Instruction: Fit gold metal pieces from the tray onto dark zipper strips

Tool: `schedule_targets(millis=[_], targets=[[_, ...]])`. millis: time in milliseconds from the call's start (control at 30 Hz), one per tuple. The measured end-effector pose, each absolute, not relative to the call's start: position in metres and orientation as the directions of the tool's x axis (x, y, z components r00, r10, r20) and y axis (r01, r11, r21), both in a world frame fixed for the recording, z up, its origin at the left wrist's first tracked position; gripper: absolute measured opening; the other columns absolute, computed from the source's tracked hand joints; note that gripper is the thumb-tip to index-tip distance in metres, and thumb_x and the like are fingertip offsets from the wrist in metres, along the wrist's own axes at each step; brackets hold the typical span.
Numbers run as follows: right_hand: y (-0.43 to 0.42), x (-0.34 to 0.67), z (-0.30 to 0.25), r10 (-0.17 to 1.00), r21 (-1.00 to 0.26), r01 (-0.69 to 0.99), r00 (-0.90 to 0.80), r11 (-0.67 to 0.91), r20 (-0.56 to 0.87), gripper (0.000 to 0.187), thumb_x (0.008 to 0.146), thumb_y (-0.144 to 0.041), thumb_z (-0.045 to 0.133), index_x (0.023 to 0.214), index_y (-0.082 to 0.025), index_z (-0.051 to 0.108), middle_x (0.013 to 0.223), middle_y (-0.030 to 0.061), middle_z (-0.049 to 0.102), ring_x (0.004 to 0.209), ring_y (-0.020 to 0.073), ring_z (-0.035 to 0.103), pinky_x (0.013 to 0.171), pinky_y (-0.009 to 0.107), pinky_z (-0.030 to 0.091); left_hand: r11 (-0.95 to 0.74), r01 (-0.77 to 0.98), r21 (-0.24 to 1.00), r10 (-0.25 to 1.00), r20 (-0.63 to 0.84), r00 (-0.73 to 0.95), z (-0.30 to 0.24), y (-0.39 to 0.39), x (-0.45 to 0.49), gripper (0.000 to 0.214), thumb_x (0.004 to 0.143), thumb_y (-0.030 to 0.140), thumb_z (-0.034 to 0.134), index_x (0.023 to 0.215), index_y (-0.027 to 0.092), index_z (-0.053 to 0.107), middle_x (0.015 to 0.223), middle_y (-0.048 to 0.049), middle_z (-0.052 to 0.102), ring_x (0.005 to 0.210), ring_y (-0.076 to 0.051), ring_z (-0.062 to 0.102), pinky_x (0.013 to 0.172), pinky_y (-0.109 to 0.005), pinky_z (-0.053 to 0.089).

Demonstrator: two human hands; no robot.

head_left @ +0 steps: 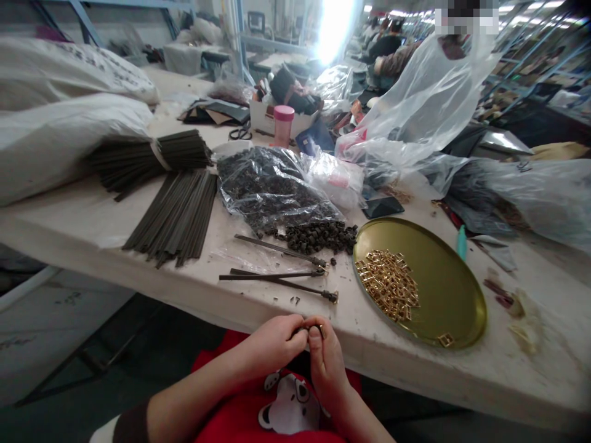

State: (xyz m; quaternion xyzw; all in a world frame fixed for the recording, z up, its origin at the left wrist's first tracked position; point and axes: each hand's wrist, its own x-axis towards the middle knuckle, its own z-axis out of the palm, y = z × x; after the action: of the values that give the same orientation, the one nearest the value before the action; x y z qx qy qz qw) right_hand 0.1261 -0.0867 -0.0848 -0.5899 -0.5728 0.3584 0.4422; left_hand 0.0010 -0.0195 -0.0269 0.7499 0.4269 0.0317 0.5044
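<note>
My left hand (276, 342) and my right hand (327, 357) meet just off the table's front edge. Both are closed, pinching a small dark strap (299, 330); a glint of gold (322, 331), apparently a buckle, shows at the right fingers. Most of the strap is hidden by my fingers. Behind them on the table lie three dark straps (270, 277) with gold buckles at their right ends. A round gold-coloured tray (450, 277) to the right holds a heap of small gold buckles (388, 284). Small black loops (318, 237) spill from a clear plastic bag (272, 184).
Two bundles of dark strips (173, 215) lie at the left beside white sacks (69, 123). A pink-lidded jar (283, 126), scissors (241, 132) and a phone (383, 207) are farther back. Plastic bags (415, 111) crowd the right rear, where another person works.
</note>
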Motion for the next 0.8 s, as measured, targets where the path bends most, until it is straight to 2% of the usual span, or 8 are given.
schedule_targets(millis=[100,233,333,467,600,800], targets=[[-0.086,0.130,-0.080,0.998,-0.973,0.229,0.056,0.013,0.026,0.024,0.091,-0.033,0.033,0.098,-0.019,0.051,0.085,0.0042,0.057,0.078,0.0174,0.054,0.070,0.030,0.042,-0.123,0.591,0.797,0.696,-0.355,0.624,-0.029,-0.019,-0.001,0.025,0.076,0.019,0.036,0.079,0.015,0.060,0.078,-0.0041,0.064,0.071,-0.017,0.054,0.062,-0.023,0.037],[-0.085,0.143,-0.071,0.990,-0.990,-0.016,0.003,-0.139,-0.139,0.032,0.090,-0.042,0.033,0.095,-0.018,0.054,0.071,0.0005,0.053,0.067,0.0150,0.051,0.064,0.028,0.041,-0.105,0.587,0.803,0.698,-0.361,0.619,-0.025,-0.019,-0.005,0.025,0.076,0.019,0.034,0.072,0.015,0.059,0.070,-0.0015,0.061,0.066,-0.015,0.053,0.058,-0.022,0.037],[-0.083,0.150,-0.064,0.960,-0.940,-0.195,-0.068,-0.280,-0.272,0.026,0.085,-0.043,0.046,0.087,-0.018,0.055,0.064,-0.0017,0.051,0.061,0.0133,0.049,0.062,0.027,0.040,-0.067,0.569,0.820,0.679,-0.380,0.628,-0.019,-0.021,-0.007,0.023,0.075,0.020,0.035,0.071,0.015,0.058,0.069,-0.0011,0.060,0.065,-0.015,0.053,0.057,-0.021,0.037],[-0.082,0.153,-0.057,0.911,-0.832,-0.371,-0.189,-0.412,-0.367,0.027,0.073,-0.043,0.063,0.078,-0.018,0.053,0.057,-0.0035,0.052,0.054,0.0113,0.048,0.058,0.025,0.039,-0.018,0.559,0.829,0.648,-0.416,0.638,-0.014,-0.024,-0.010,0.023,0.076,0.022,0.036,0.071,0.015,0.057,0.069,-0.0010,0.061,0.064,-0.015,0.053,0.056,-0.021,0.038],[-0.082,0.153,-0.052,0.874,-0.758,-0.436,-0.265,-0.485,-0.406,0.029,0.069,-0.041,0.068,0.074,-0.017,0.052,0.054,-0.0038,0.055,0.050,0.0095,0.047,0.055,0.023,0.037,-0.030,0.559,0.829,0.617,-0.424,0.663,-0.013,-0.025,-0.013,0.023,0.077,0.022,0.035,0.073,0.015,0.057,0.070,-0.0004,0.061,0.065,-0.014,0.053,0.057,-0.021,0.038],[-0.082,0.154,-0.049,0.856,-0.741,-0.430,-0.270,-0.516,-0.440,0.034,0.064,-0.040,0.072,0.072,-0.018,0.048,0.054,-0.0054,0.055,0.047,0.0079,0.047,0.051,0.021,0.035,-0.079,0.610,0.789,0.595,-0.454,0.664,-0.009,-0.025,-0.013,0.024,0.078,0.022,0.034,0.074,0.015,0.057,0.070,-0.0002,0.060,0.065,-0.014,0.052,0.056,-0.020,0.038]])
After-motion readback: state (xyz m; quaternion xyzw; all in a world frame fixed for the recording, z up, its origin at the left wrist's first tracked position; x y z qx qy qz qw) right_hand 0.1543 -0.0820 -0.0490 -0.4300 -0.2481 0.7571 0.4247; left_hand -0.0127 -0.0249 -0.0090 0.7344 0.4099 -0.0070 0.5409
